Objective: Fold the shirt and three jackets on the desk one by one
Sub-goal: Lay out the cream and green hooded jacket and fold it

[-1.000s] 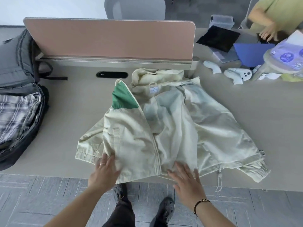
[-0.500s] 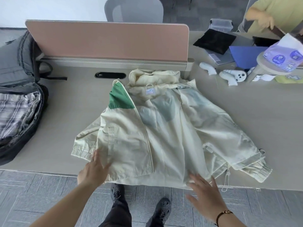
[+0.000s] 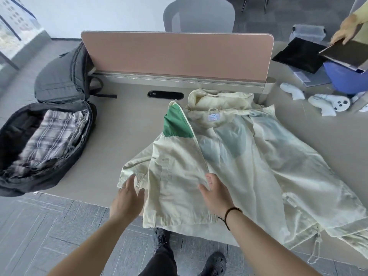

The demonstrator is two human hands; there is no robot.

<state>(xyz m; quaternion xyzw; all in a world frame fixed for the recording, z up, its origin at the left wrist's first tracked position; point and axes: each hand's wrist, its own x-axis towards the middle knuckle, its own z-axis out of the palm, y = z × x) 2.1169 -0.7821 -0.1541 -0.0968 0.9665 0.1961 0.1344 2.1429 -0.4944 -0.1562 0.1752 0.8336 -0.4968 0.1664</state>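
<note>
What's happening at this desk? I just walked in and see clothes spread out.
A person is folding a cream jacket with a green panel, laid open on the desk. The left hand is at the sleeve cuff; the right hand rests on the front panel by the zipper. Both have fairly straight fingers. It is not folded yet. An open backpack holding a plaid shirt sits to the left.

A pale grey-beige laminate desk [image 3: 127,140] carries a cream windbreaker jacket with a green shoulder panel [image 3: 239,156], spread open under both hands. Left of the left hand lies an open black backpack [image 3: 12,176] holding plaid cloth; far beyond the right hand sit white game controllers [image 3: 328,102], a black cloth [image 3: 298,54] and a blue folder [image 3: 346,80].
</note>
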